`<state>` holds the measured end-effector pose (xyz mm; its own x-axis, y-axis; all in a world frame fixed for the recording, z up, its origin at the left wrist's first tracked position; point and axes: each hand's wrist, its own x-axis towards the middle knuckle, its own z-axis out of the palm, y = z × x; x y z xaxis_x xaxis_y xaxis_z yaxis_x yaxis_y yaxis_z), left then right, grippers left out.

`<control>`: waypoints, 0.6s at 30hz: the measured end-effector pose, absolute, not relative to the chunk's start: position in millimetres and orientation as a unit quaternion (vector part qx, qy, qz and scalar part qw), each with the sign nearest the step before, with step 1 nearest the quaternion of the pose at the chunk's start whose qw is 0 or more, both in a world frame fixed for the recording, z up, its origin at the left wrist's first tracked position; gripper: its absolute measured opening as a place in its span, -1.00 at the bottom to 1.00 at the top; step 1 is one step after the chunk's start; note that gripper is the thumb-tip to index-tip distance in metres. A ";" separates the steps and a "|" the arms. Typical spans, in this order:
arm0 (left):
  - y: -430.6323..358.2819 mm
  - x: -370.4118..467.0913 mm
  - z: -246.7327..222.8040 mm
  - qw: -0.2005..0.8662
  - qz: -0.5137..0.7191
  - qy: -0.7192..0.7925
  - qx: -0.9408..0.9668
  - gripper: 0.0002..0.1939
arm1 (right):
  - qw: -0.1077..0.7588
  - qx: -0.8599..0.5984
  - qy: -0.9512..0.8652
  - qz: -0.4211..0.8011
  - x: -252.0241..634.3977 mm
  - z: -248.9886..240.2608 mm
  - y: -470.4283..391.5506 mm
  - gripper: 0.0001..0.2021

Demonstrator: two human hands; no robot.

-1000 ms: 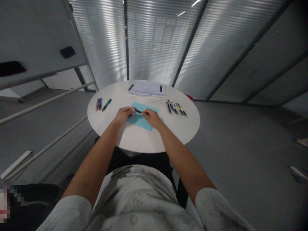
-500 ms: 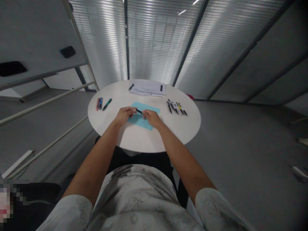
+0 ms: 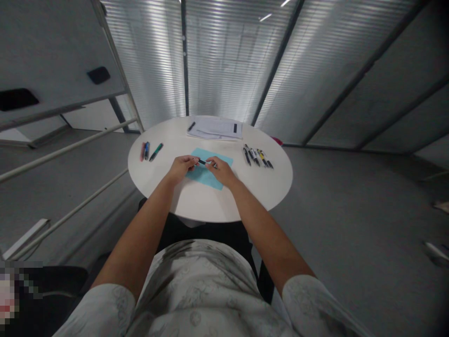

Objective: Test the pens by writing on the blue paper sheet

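Note:
A dark pen (image 3: 202, 162) lies across between my two hands, held just above a light blue sheet (image 3: 206, 177). My left hand (image 3: 182, 167) is closed, its fingers pinching the pen's left end. Around the pen's right end my right hand (image 3: 221, 170) is closed, thumb and fingertips together on it. Both hands cover parts of the blue sheet. Whether the pen has a cap cannot be made out, since its ends are hidden by my fingers.
On the round white table (image 3: 196, 206), a green marker (image 3: 156, 152) lies beside a blue marker (image 3: 147, 150) and a red one (image 3: 142, 151) at left. Several pens (image 3: 257, 156) lie at right. Behind is a paper stack (image 3: 215, 128). A railing (image 3: 70, 147) stands left.
My right hand has shifted its fingers slightly on the pen, with the fingertips a little higher. My left hand and the things on the table have stayed in place.

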<state>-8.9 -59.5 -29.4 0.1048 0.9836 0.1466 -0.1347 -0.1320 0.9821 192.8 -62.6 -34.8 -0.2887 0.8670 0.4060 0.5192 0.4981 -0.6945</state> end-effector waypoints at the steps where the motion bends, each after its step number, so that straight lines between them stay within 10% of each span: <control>1: -59.4 -8.9 -29.4 0.521 0.535 0.402 0.530 -0.59 | 0.407 -0.450 -0.766 0.209 192.5 -34.4 -62.7 -0.79; 18: -56.6 -9.7 -32.0 0.507 0.546 0.408 0.526 -0.59 | 0.395 -0.443 -0.778 0.208 193.7 -33.7 -60.7 -0.79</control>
<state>-9.7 -56.6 -32.0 0.0692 0.9846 0.1607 -0.1244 -0.1513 0.9806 193.7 -60.7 -33.7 -0.2961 0.8530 0.4299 0.5253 0.5213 -0.6726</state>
